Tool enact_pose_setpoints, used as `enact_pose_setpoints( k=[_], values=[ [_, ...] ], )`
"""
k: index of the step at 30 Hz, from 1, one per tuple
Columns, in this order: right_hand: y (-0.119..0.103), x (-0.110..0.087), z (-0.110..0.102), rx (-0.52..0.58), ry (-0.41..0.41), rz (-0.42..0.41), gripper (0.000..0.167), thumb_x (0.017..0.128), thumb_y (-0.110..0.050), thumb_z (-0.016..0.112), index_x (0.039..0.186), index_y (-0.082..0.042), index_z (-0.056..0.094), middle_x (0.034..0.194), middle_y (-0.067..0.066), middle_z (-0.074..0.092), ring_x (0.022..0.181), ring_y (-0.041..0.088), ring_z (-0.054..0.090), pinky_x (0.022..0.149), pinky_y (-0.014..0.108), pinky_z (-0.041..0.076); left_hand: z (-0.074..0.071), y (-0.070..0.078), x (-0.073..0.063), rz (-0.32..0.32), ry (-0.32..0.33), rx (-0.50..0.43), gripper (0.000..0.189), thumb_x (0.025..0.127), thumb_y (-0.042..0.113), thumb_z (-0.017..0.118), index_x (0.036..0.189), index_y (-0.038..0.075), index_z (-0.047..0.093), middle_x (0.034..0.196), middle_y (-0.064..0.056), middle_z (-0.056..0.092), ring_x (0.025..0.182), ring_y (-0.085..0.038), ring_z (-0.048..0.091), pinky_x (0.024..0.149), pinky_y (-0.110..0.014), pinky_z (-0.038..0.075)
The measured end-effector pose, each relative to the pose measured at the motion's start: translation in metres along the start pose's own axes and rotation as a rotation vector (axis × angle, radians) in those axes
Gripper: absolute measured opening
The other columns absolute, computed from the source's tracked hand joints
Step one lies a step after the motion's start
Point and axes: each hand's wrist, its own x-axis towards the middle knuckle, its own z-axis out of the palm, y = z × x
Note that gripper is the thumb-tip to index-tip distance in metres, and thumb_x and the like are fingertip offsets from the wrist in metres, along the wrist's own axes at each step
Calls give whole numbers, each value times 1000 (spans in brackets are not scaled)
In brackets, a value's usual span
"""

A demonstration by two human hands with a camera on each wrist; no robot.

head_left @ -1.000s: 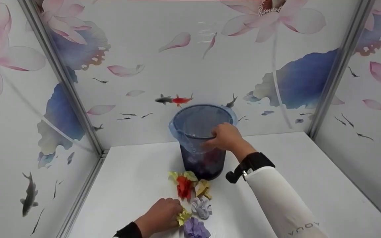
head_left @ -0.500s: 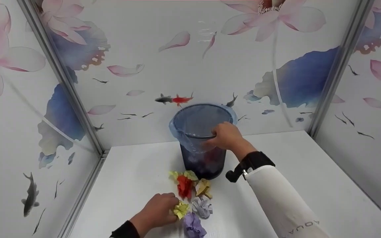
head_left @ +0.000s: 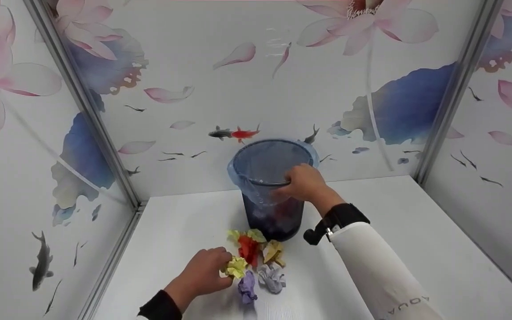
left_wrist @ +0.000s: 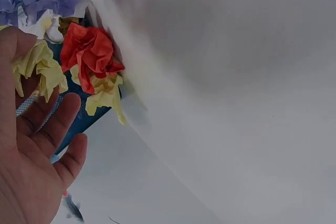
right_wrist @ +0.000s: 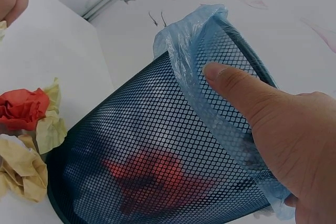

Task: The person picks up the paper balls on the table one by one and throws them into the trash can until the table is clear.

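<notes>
My left hand pinches a yellow crumpled paper ball between thumb and fingers; in the left wrist view the same hand has its other fingers loosely bent. A purple paper ball hangs or lies right beside the yellow one, below the thumb tip. My right hand grips the rim of a dark mesh wastebasket, thumb on the outside over the blue bag liner. Through the mesh shows red crumpled paper inside. Fingers inside the rim are mostly hidden.
At the basket's foot lie a red paper ball, pale yellow paper, a tan-yellow ball and a pale lilac ball. They rest on a white table, with printed panels on three sides.
My left hand has moved forward and slightly left with the yellow paper ball. The purple ball has shifted the same way and turned. The right hand has stayed on the basket rim.
</notes>
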Motion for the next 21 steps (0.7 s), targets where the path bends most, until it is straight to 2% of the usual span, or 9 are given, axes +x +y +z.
enact_pose_setpoints(
  k=[4,10,16,19,21],
  values=[
    [1,-1,0,14,12,-5,63,72,-65,84,56,-20,43,56,-6,30,56,16,37,52,31,30,-3,-1,-1,-22,-5,19,16,81,34,77,82,27,62,73,12,53,65,-8,44,63,-28,36],
    [1,0,1,20,18,-12,65,71,-67,84,57,-20,41,57,-7,28,53,14,35,50,31,28,0,-5,-4,-62,-33,28,11,80,29,73,80,26,62,71,12,54,64,-9,44,63,-30,35],
    [0,-1,1,28,8,-1,64,71,-67,84,57,-20,43,57,-6,29,53,15,37,50,31,30,9,-14,-7,-48,-20,35,12,82,23,70,76,23,60,68,12,51,60,-8,41,59,-28,33],
    [-1,-1,1,33,7,0,63,71,-66,84,57,-20,43,57,-6,30,53,15,38,51,31,31,15,-16,-8,-48,-19,35,11,81,26,73,81,22,63,75,9,55,64,-9,43,61,-28,36],
    [-1,-1,2,38,6,-1,63,71,-67,84,57,-20,43,57,-6,30,54,15,37,51,31,31,18,-17,-8,-57,-21,36,17,80,28,76,92,23,66,88,7,59,72,-9,47,64,-29,39]
  ],
)
